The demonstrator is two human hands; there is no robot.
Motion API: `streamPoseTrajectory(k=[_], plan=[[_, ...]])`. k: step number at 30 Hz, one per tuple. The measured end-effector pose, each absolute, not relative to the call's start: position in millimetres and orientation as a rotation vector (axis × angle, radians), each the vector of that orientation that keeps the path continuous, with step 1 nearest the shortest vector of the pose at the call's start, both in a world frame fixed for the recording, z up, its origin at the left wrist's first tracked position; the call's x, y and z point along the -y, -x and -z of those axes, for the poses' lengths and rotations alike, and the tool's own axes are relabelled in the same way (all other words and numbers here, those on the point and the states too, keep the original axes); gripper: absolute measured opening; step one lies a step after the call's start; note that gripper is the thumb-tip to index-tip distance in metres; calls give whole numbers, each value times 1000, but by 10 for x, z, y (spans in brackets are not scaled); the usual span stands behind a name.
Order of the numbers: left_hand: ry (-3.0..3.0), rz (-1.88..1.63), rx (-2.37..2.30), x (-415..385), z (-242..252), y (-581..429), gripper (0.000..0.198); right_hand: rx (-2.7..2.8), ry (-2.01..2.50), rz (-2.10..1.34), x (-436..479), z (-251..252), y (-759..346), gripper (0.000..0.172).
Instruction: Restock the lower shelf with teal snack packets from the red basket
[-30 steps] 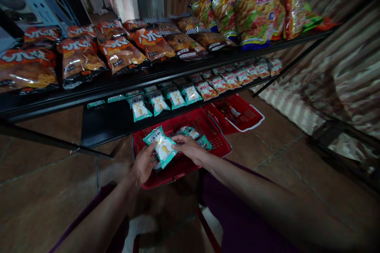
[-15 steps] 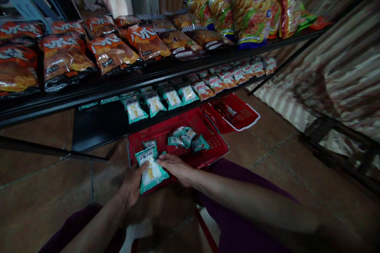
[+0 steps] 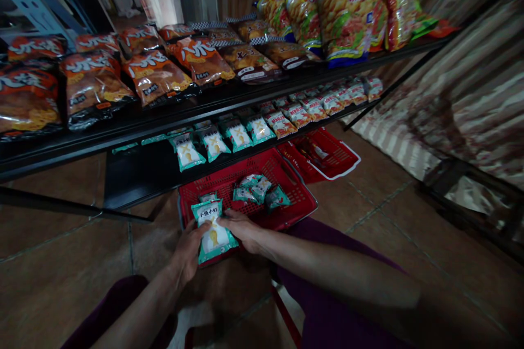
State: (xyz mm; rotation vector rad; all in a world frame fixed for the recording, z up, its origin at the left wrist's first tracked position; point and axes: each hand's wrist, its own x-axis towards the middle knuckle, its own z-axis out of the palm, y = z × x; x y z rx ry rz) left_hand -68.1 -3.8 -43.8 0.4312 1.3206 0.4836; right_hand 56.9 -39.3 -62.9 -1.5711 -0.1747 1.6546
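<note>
Both of my hands grip one teal and white snack packet (image 3: 213,230) over the near edge of a red plastic basket (image 3: 301,199) on the floor. My left hand (image 3: 189,250) pinches its left side and my right hand (image 3: 241,227) holds its right side. Several more teal packets (image 3: 256,190) lie inside the basket. A row of the same teal packets (image 3: 213,142) lies on the lower black shelf (image 3: 139,174) just beyond the basket.
Red and white small packets (image 3: 323,103) fill the right of the lower shelf. The upper shelf (image 3: 123,125) carries orange-brown chip bags (image 3: 155,73) and colourful bags (image 3: 347,16). A second red basket (image 3: 327,155) sits on the tiled floor. Corrugated wall at right.
My hands lowered the teal packet toward me, from above the basket's middle to its near edge, and turned it more upright. The view shifted slightly.
</note>
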Motion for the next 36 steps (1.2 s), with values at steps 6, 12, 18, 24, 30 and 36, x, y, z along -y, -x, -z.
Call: streamPoseTrajectory(k=[6,12,18,24,30,36], plan=[[-486,-473,-1323,52,361,736,33,202,1546,-1679,381,577,-512,22],[-507,-473,-1328,-32,316,780,33,138,1477,-1723,292,440,-452,13],[-527,-498,-1311,-120,235,746,32,143,1484,-1695,158,380,-489,9],[-497,-520,-1148,-185,200,720,32,137,1479,-1658,83,306,-628,6],[-463,-502,-1132,-190,187,688,30,76,1452,-1667,115,225,-692,6],[-448,-515,-1169,-187,96,608,28,127,1497,-1617,89,214,-757,8]])
